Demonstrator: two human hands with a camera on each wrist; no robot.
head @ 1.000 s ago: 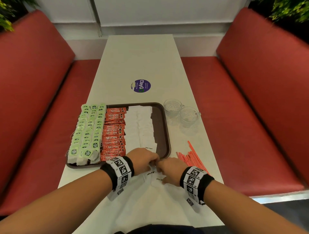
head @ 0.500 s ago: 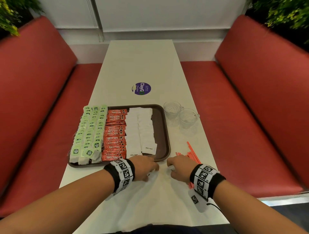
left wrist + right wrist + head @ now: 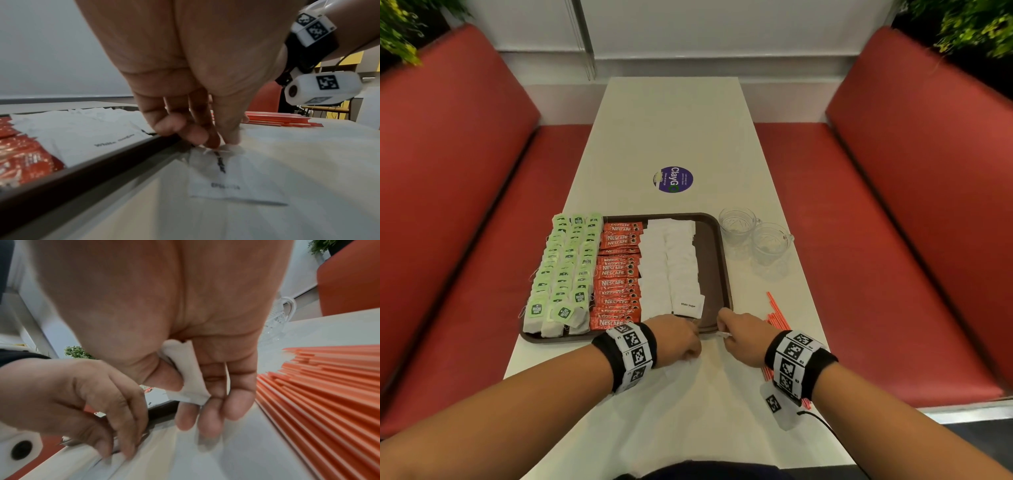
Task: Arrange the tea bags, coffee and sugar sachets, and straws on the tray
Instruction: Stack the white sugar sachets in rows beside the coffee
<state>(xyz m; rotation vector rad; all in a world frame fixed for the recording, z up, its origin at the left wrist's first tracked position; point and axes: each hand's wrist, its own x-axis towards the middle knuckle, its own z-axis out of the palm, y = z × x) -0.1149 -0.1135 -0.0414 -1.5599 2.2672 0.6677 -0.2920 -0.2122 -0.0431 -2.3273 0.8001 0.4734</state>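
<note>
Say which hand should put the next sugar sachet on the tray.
Right. The right hand already pinches a white sachet at the tray's near right corner. The left hand only touches a sachet on the table.
</note>
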